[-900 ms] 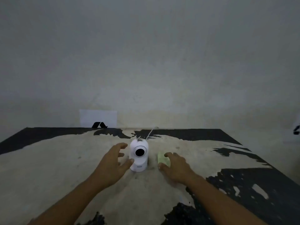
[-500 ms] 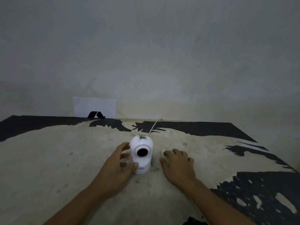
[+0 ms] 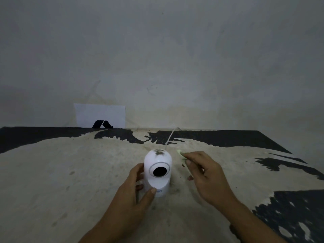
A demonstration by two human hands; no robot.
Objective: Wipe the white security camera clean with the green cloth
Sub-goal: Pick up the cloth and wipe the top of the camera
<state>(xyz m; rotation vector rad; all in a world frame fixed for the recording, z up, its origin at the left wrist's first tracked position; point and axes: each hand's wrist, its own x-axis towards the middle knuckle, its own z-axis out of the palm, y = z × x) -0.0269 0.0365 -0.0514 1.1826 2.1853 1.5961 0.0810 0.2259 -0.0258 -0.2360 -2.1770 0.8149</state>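
- The white camera (image 3: 157, 172) is stood upright on the worn bench (image 3: 52, 172), with dark grime seen on its dome.
- Its base is clasped by the left hand (image 3: 133, 195), likely for steadiness.
- The green cloth (image 3: 182, 156) is pinched in the right hand (image 3: 203, 174), just beside the dome, ready for wiping.

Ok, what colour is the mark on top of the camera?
Dark grey-black smudge on the white camera, clearest in the head view.
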